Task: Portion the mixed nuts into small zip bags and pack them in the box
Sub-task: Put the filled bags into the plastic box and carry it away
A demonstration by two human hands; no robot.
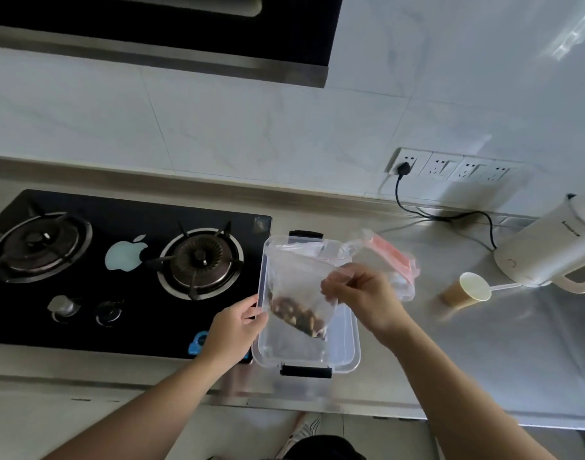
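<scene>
- Clear rectangular plastic box [350, 346] with black latches sits on the pale grey desk [483, 343], just beside the black glass gas hob [125, 280]; no bags are visible lying inside it.
- Small clear zip bag [297, 287] with a red seal line hangs above the box, brown mixed nuts [297, 318] pooled in its lower corner.
- Left hand [234, 327] pinches the bag's lower left edge; right hand [360, 293] pinches its upper right side, each grip grasping the bag.
- Step in hand, as I judge it: packing a filled portion.
- Next calls for checking the seal, lowering the bag flat, then letting go.
- A pack of spare bags [394, 257] lies behind.
</scene>
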